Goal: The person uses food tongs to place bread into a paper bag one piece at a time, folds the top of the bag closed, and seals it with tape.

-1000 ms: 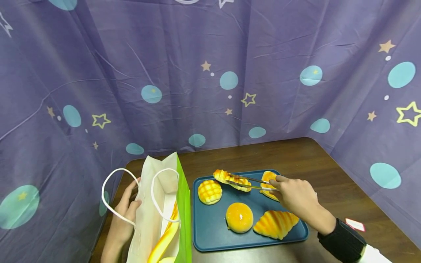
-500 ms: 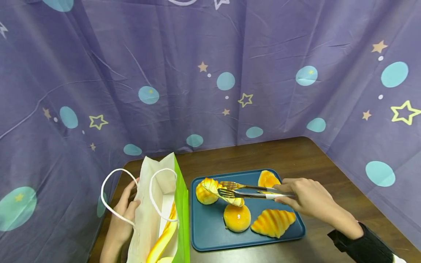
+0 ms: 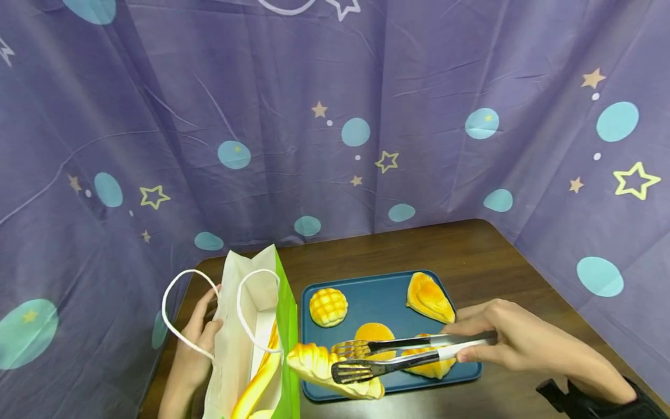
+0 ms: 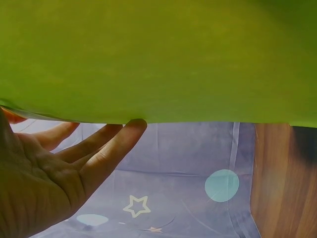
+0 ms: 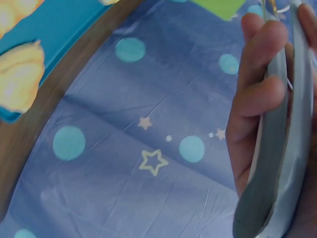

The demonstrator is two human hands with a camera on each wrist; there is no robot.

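Observation:
My right hand (image 3: 515,334) grips metal tongs (image 3: 445,340), their arms together between thumb and fingers in the right wrist view (image 5: 267,163). The slotted tong ends clamp a ridged, long bread roll (image 3: 314,366), which hangs over the tray's left front corner, its left end overlapping the bag's edge. My left hand (image 3: 191,349) rests against the outer left side of a green and white paper bag (image 3: 288,349); in the left wrist view its extended fingers (image 4: 114,153) touch the green side. Inside the bag lies a long yellow bread (image 3: 256,384).
On the blue tray (image 3: 361,285) sit a grid-patterned bun (image 3: 328,307), a folded pastry (image 3: 429,297), a round glazed bun (image 3: 374,333) and a croissant (image 3: 431,368), the last two partly behind the tongs. White rope handles (image 3: 180,334) rise from the bag. A purple curtain (image 3: 314,145) backs the wooden table (image 3: 455,250).
The tongs carried the ridged roll from the tray's back left forward and left, toward the bag, and it rose nearer the camera. My left hand stayed against the bag.

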